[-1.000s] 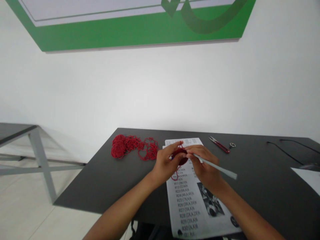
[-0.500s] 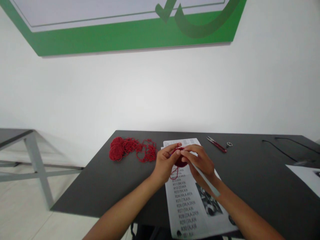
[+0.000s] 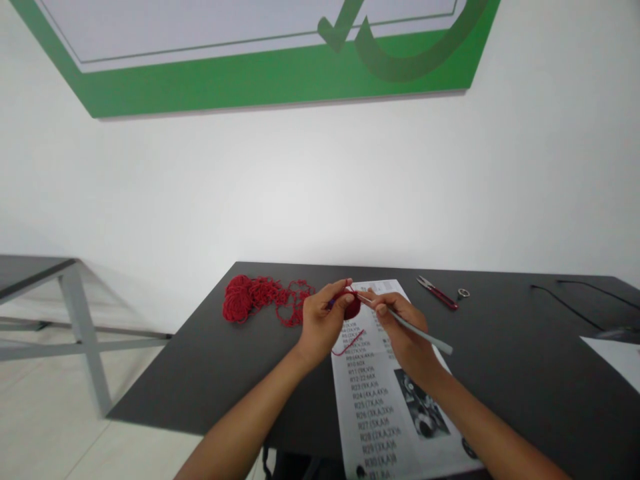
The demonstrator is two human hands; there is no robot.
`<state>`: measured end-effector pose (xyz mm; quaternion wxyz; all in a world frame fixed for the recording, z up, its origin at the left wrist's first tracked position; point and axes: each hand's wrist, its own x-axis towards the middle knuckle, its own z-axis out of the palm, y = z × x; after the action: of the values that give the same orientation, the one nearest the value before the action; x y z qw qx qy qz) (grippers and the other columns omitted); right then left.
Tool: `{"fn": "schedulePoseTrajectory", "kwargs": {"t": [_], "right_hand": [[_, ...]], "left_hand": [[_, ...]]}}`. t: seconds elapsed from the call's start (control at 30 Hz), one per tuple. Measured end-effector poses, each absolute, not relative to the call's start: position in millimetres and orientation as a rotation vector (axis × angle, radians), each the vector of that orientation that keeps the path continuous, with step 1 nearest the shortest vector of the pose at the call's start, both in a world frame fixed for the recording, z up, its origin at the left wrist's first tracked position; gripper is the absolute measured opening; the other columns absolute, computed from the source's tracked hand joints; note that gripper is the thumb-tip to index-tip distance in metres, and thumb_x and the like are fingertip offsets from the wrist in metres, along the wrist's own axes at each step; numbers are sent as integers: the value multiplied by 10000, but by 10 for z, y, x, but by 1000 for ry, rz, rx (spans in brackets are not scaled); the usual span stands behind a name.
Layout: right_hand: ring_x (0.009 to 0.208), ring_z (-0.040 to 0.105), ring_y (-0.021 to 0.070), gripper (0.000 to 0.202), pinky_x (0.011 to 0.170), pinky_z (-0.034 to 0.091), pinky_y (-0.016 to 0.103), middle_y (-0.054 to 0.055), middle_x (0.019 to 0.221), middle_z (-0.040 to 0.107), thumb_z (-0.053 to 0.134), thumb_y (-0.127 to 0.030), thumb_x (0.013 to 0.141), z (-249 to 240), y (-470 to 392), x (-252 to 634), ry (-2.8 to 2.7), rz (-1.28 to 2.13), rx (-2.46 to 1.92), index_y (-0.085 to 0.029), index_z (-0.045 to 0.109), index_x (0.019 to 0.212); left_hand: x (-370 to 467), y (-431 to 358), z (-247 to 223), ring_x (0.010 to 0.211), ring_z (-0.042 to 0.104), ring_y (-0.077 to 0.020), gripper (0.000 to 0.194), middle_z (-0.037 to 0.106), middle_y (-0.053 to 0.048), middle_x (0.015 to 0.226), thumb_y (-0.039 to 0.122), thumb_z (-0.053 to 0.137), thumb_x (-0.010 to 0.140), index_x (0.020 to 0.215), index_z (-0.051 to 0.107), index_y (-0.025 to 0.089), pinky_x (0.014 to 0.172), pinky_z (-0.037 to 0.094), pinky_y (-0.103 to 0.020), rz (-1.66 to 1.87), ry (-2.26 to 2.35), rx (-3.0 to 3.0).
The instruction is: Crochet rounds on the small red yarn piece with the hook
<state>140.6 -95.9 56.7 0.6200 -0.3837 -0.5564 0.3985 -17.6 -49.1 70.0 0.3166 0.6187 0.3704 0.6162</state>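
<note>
A small dark-red crochet piece (image 3: 353, 309) is pinched in my left hand (image 3: 320, 321), with a strand of red yarn running up over the raised index finger. Closed around a crochet hook (image 3: 425, 335) with a pale grey handle is my right hand (image 3: 407, 333). The hook's tip meets the top edge of the crochet piece. A loose yarn tail (image 3: 349, 344) dangles below it, over a printed pattern sheet (image 3: 373, 400) that lies under both hands. To the left, a ball of red yarn (image 3: 237, 300) sits with loosened yarn (image 3: 295, 303) beside it.
Red-handled thread snips (image 3: 437, 293) and a small metal ring (image 3: 463, 293) lie on the dark table (image 3: 210, 380) to the right. Farther right are the thin black arms of glasses (image 3: 567, 307) and another paper (image 3: 615, 360). A white wall stands behind.
My right hand has drawn back to the right and lowered, so the hook now shows along its length. The crochet piece has shifted slightly left and up. The view has moved a little.
</note>
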Motion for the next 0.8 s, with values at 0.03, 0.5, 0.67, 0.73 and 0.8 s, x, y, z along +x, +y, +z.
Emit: {"fn": "schedulePoseTrajectory", "kwargs": {"t": [0.03, 0.5, 0.67, 0.73, 0.8], "right_hand": [[1255, 666, 295, 238, 1135, 452, 539, 75, 1193, 785, 635, -496, 948, 572, -956, 1391, -1221, 989, -813, -265, 690, 938], [872, 746, 148, 204, 863, 592, 267, -29, 882, 807, 849, -463, 778, 466, -737, 1397, -781, 1327, -479, -273, 773, 768], [932, 721, 191, 187, 872, 581, 331, 6, 962, 781, 769, -480, 857, 404, -748, 1450, -1070, 959, -692, -294, 794, 859], [982, 708, 213, 165, 914, 568, 364, 24, 996, 768, 724, -439, 905, 415, -774, 1468, -1247, 742, -762, -292, 797, 889], [1015, 699, 222, 156, 930, 566, 382, 33, 1030, 756, 674, -398, 946, 428, -812, 1466, -1365, 546, -830, -298, 794, 935]], "left_hand": [[-171, -487, 695, 797, 749, -218, 230, 823, -54, 912, 156, 745, 772, 974, 835, 219, 768, 587, -326, 1614, 983, 1601], [-28, -512, 519, 822, 758, -222, 355, 816, -108, 960, 337, 871, 696, 987, 792, 150, 772, 597, -323, 1377, 724, 1260], [-21, -577, 505, 836, 761, -219, 369, 814, -91, 964, 294, 832, 746, 1087, 762, 170, 752, 608, -303, 1409, 711, 1374], [-38, -603, 513, 868, 760, -225, 337, 811, -90, 1002, 251, 805, 769, 1097, 770, 183, 799, 614, -323, 1449, 788, 1514], [-51, -631, 519, 895, 759, -231, 316, 809, -89, 1027, 212, 780, 786, 1102, 783, 195, 860, 613, -349, 1493, 875, 1655]]}}
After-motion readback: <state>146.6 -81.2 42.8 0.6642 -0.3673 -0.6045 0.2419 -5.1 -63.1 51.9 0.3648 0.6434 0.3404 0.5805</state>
